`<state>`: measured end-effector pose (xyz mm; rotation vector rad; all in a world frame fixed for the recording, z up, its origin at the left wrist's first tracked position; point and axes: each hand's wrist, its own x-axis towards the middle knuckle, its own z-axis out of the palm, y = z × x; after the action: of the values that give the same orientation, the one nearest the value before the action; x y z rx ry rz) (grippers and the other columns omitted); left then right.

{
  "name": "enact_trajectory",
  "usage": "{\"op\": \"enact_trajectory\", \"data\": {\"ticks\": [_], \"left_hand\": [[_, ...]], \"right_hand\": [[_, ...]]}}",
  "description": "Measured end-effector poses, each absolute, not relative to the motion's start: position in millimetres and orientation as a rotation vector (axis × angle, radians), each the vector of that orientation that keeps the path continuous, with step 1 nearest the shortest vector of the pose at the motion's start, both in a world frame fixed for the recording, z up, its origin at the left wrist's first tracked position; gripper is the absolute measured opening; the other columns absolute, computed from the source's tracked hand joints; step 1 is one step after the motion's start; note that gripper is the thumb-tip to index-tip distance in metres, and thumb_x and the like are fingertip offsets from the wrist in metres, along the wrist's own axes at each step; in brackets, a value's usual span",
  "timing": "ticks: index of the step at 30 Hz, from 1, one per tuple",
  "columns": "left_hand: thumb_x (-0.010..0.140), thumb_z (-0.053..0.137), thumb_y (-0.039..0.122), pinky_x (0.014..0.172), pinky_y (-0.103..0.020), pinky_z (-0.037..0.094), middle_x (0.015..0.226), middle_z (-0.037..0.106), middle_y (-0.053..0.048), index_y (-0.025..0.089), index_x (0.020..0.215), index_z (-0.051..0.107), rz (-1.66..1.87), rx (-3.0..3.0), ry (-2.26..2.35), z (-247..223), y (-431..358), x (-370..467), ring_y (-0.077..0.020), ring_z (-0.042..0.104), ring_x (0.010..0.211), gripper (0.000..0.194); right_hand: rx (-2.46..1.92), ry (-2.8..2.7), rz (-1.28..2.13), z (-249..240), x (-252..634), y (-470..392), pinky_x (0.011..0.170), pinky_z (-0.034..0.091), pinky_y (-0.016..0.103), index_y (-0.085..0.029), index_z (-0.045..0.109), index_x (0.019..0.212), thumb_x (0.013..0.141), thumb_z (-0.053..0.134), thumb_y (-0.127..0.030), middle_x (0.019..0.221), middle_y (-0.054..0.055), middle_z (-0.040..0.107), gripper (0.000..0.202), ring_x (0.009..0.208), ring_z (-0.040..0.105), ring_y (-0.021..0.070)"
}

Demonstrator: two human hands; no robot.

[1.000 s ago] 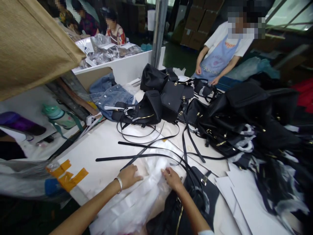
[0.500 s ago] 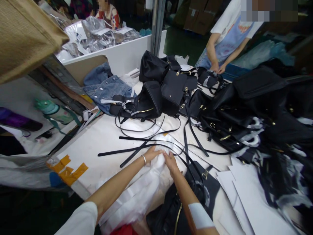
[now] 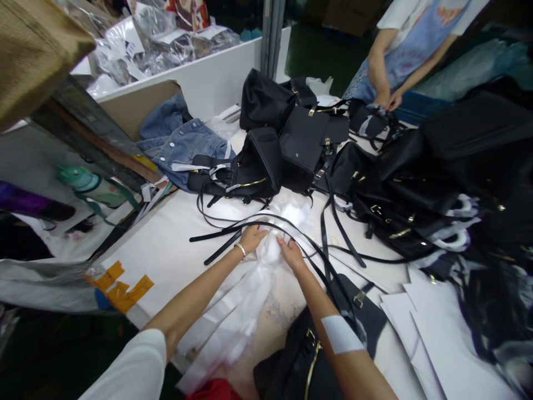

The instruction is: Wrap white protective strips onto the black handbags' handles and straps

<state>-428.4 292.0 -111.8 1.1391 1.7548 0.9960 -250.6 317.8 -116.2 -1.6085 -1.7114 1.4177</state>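
Observation:
A bundle of thin white strips (image 3: pixel 245 303), perhaps tissue or film, lies gathered on the table, one end hanging toward me. My left hand (image 3: pixel 252 239), with a bracelet at the wrist, is closed on its left side. From the right, my right hand (image 3: pixel 290 251) grips the bundle with bent fingers. Black straps (image 3: pixel 220 230) cross the table and pass over the far part of the bundle. Beside my right forearm is a black backpack (image 3: pixel 287 361) with a gold zip and a buckle.
Several black bags (image 3: pixel 308 136) fill the far and right side. A denim garment (image 3: pixel 183 139) lies at far left. White sheets (image 3: pixel 449 328) are stacked at right. Orange tape (image 3: pixel 125 291) marks the left table corner. Across the table, a co-worker's hands (image 3: pixel 387 100) touch a bag.
My hands have moved a little farther apart and the white bundle has shifted away from me, spreading at its far end under the straps. The view has tilted down slightly.

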Motion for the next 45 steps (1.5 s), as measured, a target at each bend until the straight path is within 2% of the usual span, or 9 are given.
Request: {"op": "enact_trajectory", "data": {"ticks": [5, 9, 12, 19, 27, 32, 38, 41, 45], "left_hand": [[0.078, 0.058, 0.046, 0.086, -0.035, 0.045, 0.115, 0.058, -0.011, 0.016, 0.12, 0.048, 0.936, 0.978, 1.925, -108.8, 216.6, -428.2, -0.0211, 0.057, 0.099, 0.053], [0.072, 0.062, 0.052, 0.094, -0.034, 0.038, 0.108, 0.062, -0.008, 0.02, 0.108, 0.058, 0.649, 1.204, 1.855, -105.5, 181.7, -410.4, -0.0245, 0.053, 0.105, 0.048], [0.078, 0.056, 0.049, 0.091, -0.032, 0.037, 0.108, 0.062, -0.008, 0.02, 0.104, 0.06, 0.537, 1.303, 1.914, -109.2, 187.5, -399.6, -0.0248, 0.052, 0.105, 0.039], [0.081, 0.053, 0.04, 0.075, -0.028, 0.038, 0.089, 0.064, -0.006, 0.019, 0.09, 0.06, 0.518, 1.303, 1.981, -122.0, 206.3, -398.4, -0.0217, 0.056, 0.087, 0.024], [0.075, 0.06, 0.037, 0.068, -0.026, 0.039, 0.077, 0.063, -0.001, 0.017, 0.082, 0.059, 0.633, 1.27, 1.888, -116.6, 202.8, -406.2, -0.0173, 0.058, 0.075, 0.021], [0.08, 0.053, 0.027, 0.068, -0.023, 0.043, 0.083, 0.065, -0.002, 0.015, 0.09, 0.057, 0.713, 1.23, 1.806, -116.5, 201.6, -414.8, -0.0137, 0.06, 0.077, 0.016], [0.077, 0.054, 0.019, 0.072, -0.028, 0.042, 0.078, 0.061, -0.001, 0.018, 0.083, 0.056, 0.698, 1.272, 1.886, -107.3, 184.0, -391.4, -0.0154, 0.057, 0.075, 0.007], [0.079, 0.048, 0.015, 0.078, -0.03, 0.041, 0.088, 0.06, -0.004, 0.018, 0.091, 0.056, 0.674, 1.323, 1.909, -103.4, 176.1, -380.6, -0.0169, 0.056, 0.083, 0.014], [0.08, 0.046, 0.012, 0.082, -0.031, 0.04, 0.1, 0.06, -0.006, 0.02, 0.099, 0.059, 0.58, 1.415, 1.847, -101.1, 177.7, -398.4, -0.0188, 0.055, 0.092, 0.025]], "right_hand": [[-1.686, -1.636, 1.443, -126.5, -211.0, 266.0, 0.079, 0.047, 0.032, -0.017, 0.05, 0.116, 0.081, 0.048, -0.049, 0.105, 0.01, 0.065, 0.047, 0.092, 0.062, 0.0206], [-1.639, -1.812, 1.537, -132.3, -222.7, 234.1, 0.07, 0.046, 0.027, -0.019, 0.056, 0.1, 0.079, 0.052, -0.044, 0.088, 0.004, 0.067, 0.033, 0.077, 0.062, 0.0179], [-1.745, -1.896, 1.409, -133.8, -243.8, 232.8, 0.064, 0.042, 0.026, -0.019, 0.057, 0.085, 0.08, 0.05, -0.045, 0.075, 0.002, 0.064, 0.027, 0.068, 0.058, 0.017], [-1.82, -1.892, 1.364, -136.6, -254.9, 244.5, 0.062, 0.039, 0.024, -0.018, 0.057, 0.081, 0.078, 0.053, -0.046, 0.074, 0.003, 0.064, 0.029, 0.067, 0.057, 0.0163], [-1.753, -1.923, 1.414, -129.4, -236.2, 220.6, 0.064, 0.042, 0.024, -0.017, 0.053, 0.106, 0.082, 0.048, -0.034, 0.08, 0.002, 0.066, 0.029, 0.069, 0.06, 0.0153], [-1.689, -2.064, 1.423, -116.0, -217.2, 199.3, 0.065, 0.041, 0.026, -0.02, 0.059, 0.085, 0.077, 0.055, -0.03, 0.071, 0.0, 0.062, 0.013, 0.069, 0.059, 0.0171], [-1.551, -2.043, 1.013, -81.1, -231.7, 213.9, 0.066, 0.045, 0.028, -0.02, 0.042, 0.126, 0.08, 0.053, -0.042, 0.106, 0.006, 0.058, 0.053, 0.068, 0.057, 0.0144], [-1.406, -2.134, 0.984, -80.7, -247.9, 224.0, 0.073, 0.046, 0.029, -0.019, 0.057, 0.109, 0.079, 0.054, -0.041, 0.108, 0.008, 0.057, 0.037, 0.079, 0.058, 0.0172], [-1.559, -1.917, 1.094, -98.0, -249.1, 227.7, 0.07, 0.044, 0.031, -0.018, 0.063, 0.079, 0.082, 0.048, -0.048, 0.08, 0.009, 0.064, 0.034, 0.079, 0.058, 0.0229]]}}
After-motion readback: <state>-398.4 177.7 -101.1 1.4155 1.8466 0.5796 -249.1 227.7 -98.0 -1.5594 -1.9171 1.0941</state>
